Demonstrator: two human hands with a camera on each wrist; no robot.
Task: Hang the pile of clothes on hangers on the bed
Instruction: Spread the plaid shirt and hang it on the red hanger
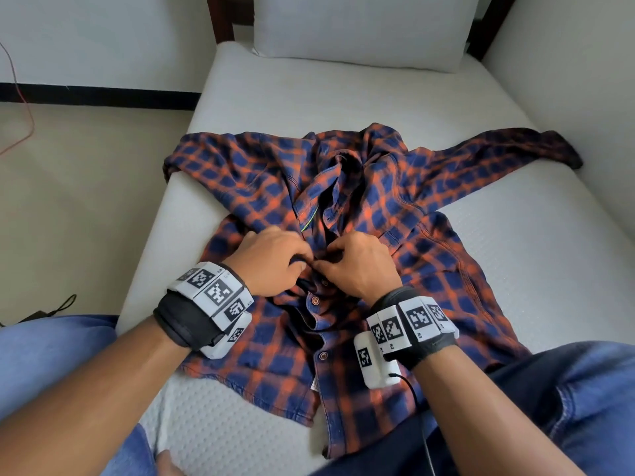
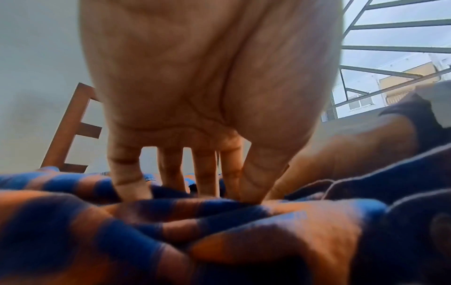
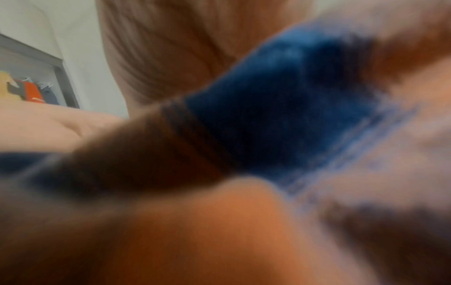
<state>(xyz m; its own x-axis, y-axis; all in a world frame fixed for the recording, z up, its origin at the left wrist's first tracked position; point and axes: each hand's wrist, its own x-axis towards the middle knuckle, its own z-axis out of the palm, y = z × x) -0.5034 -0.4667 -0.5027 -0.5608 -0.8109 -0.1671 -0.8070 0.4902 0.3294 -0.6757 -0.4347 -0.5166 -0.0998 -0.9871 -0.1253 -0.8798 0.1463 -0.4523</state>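
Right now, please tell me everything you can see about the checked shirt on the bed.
The checked shirt is orange and dark blue, of soft woven cloth, with long sleeves and a collar. It lies front up and rumpled on the white mattress, sleeves spread to both sides, collar toward the pillow. Brown buttons show on the lower placket, and the hem is partly open. The left hand and right hand pinch the placket at mid-chest. No hanger is visible.

Plaid shirt (image 1: 360,207), orange and navy, lies face-up on the bed (image 1: 515,252), sleeves spread to either side. Collar points toward the headboard; lower buttons fastened, upper placket open.
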